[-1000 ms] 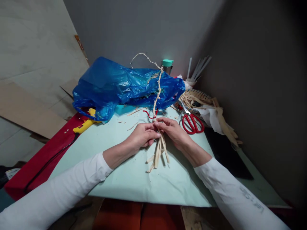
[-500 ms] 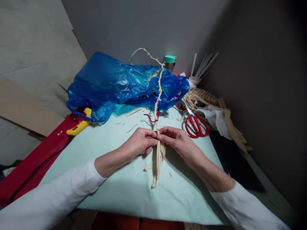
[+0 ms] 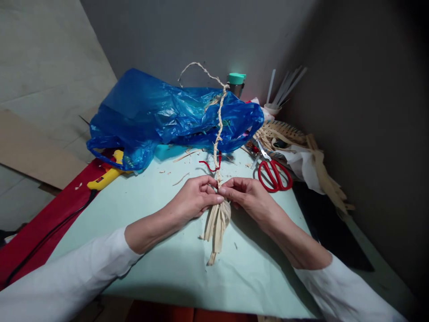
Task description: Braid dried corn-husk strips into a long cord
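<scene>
A long pale braid (image 3: 220, 120), apparently of dried plant fibre, runs from my hands back over a blue plastic bag and ends in a thin curled tail. My left hand (image 3: 197, 197) pinches it from the left, just above its loose, fanned strands (image 3: 217, 223). From the right, my right hand (image 3: 246, 192) pinches the same spot, thumb and fingers closed on the braid. The two thumbs are almost touching. A red string (image 3: 210, 167) lies around the braid slightly beyond my fingers. What sits between the fingertips is partly hidden.
Behind the hands lies the blue plastic bag (image 3: 140, 112). Red-handled scissors (image 3: 275, 175) rest to the right, near a dark flat panel (image 3: 328, 223) and fibre strips (image 3: 326, 179). A yellow corded tool (image 3: 106, 178) lies left. A green-lidded bottle (image 3: 237, 79) and a cup of white sticks (image 3: 273, 108) stand behind.
The loose strands below my hands have spread from a narrow bundle into a fan. My left thumb has moved right and down, over the top of the strands. The view has shifted slightly.
</scene>
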